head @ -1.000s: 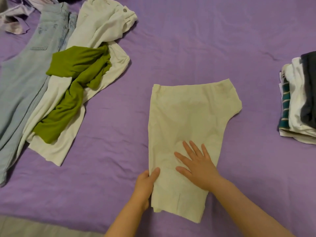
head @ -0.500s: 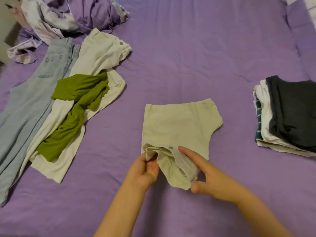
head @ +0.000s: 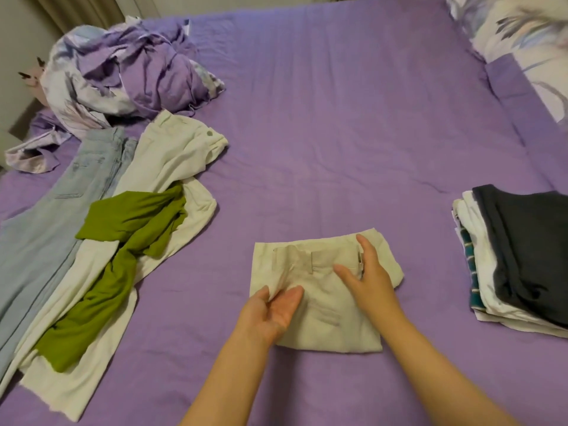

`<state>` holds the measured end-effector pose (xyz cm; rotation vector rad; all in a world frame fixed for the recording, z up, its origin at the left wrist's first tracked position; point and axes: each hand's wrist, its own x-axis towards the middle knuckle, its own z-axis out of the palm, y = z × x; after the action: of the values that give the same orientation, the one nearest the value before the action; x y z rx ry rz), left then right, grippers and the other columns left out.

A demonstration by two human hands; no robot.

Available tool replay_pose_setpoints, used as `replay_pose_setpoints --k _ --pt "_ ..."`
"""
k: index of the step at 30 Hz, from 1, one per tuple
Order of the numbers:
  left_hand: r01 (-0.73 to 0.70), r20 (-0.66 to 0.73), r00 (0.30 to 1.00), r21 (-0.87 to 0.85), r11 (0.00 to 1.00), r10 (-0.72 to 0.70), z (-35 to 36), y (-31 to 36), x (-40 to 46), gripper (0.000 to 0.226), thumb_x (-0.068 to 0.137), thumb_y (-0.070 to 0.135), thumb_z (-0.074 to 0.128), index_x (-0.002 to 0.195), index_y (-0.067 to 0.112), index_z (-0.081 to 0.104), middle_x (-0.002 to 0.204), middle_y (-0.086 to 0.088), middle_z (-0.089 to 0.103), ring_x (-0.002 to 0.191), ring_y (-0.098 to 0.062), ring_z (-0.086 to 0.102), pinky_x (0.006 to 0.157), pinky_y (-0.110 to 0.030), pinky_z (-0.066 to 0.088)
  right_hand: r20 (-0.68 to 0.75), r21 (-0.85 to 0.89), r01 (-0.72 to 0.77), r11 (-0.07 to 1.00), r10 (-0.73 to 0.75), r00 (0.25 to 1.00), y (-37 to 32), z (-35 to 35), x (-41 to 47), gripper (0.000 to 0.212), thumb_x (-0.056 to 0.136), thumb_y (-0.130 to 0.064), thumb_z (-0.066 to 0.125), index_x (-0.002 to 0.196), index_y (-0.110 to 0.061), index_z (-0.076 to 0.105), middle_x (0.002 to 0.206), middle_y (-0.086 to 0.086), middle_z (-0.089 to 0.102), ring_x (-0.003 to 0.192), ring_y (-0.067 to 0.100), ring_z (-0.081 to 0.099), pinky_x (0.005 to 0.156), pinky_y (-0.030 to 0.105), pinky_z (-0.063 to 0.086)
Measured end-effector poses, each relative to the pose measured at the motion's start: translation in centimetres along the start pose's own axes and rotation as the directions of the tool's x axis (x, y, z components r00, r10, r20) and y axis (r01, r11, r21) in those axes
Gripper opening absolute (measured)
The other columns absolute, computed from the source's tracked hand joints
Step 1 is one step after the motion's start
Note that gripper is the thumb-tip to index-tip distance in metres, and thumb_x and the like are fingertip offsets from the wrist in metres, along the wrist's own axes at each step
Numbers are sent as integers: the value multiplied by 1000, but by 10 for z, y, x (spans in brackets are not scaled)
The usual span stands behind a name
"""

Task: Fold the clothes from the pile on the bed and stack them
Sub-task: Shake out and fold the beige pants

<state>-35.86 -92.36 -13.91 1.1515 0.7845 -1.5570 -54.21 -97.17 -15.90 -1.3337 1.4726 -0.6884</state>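
Pale beige shorts lie folded in half on the purple bed, waistband and belt loops facing up. My left hand pinches a fold of the fabric at the shorts' left side. My right hand rests flat on the right part, fingers spread near the metal clasp. To the left lies the unfolded pile: light blue jeans, cream trousers and a green garment draped over them. A stack of folded clothes with a dark item on top sits at the right.
A crumpled purple patterned duvet is bunched at the far left corner. Pillows lie at the far right. A curtain and wall show beyond the bed's left edge. Open purple sheet stretches between the shorts and the folded stack.
The shorts' lower half has been lifted and folded up over the upper half, so the garment is now half as long. Both hands moved up onto it. The camera tilted up.
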Motion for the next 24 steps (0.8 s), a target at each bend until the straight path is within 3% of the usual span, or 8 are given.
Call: replay_pose_setpoints --k 4,7,9,11,13,15,21,24 --pt "-58 -62 996 157 986 69 -1 4 26 24 102 13 41 93 -8 50 110 -27 56 115 -43 55 67 -46 57 67 -165 -98 981 110 992 25 16 21 83 92 -26 61 152 -16 6 154 6 30 139 19 33 109 24 27" --pt "-237 -64 948 508 828 311 -6 4 38 18 98 6 44 84 0 53 85 -20 60 78 -31 63 51 -37 57 14 -301 -87 950 95 995 39 24 17 77 96 -33 53 153 -22 3 152 4 31 135 18 37 104 26 32" --pt "-434 129 794 804 406 593 -13 4 46 15 95 7 47 85 11 58 87 -10 64 79 -24 62 69 -38 54 -34 -388 -52 920 42 999 45 32 11 67 99 -37 45 152 -30 5 153 -2 26 133 15 37 95 28 40" --pt "-484 468 573 856 -183 673 -19 2 54 17 96 12 47 100 22 61 100 8 62 98 -17 58 82 -25 43 -26 -508 -8 861 -7 1000 51 39 11 58 101 -37 38 151 -35 9 156 -5 17 132 13 38 90 27 45" --pt "-442 779 382 627 -642 497 -19 1 62 22 94 13 51 109 23 65 112 9 62 109 -17 56 91 -18 37 17 -574 20 819 -12 1000 57 42 19 51 102 -36 34 149 -40 15 158 -5 10 132 12 37 91 26 46" --pt "-261 894 335 392 -882 298 -23 -2 76 27 91 29 50 110 28 70 123 0 64 116 -30 60 103 -38 36 53 -609 24 793 11 999 65 41 27 47 103 -38 32 147 -46 19 159 -7 8 133 13 34 97 28 42" --pt "-64 768 566 402 -913 298 -40 2 99 56 96 55 18 142 33 42 151 -6 36 137 -39 36 110 -54 9 -37 -820 20 572 -88 995 81 43 30 65 95 -59 29 150 -40 1 161 0 0 137 21 27 109 37 23" --pt "-7 559 607 714 -700 564 -42 5 101 73 92 66 24 152 32 -1 160 -9 -7 148 -31 -1 116 -53 0 -289 -726 -286 626 100 952 85 34 16 102 77 -80 38 152 -28 -7 160 13 -6 147 27 3 116 44 8"
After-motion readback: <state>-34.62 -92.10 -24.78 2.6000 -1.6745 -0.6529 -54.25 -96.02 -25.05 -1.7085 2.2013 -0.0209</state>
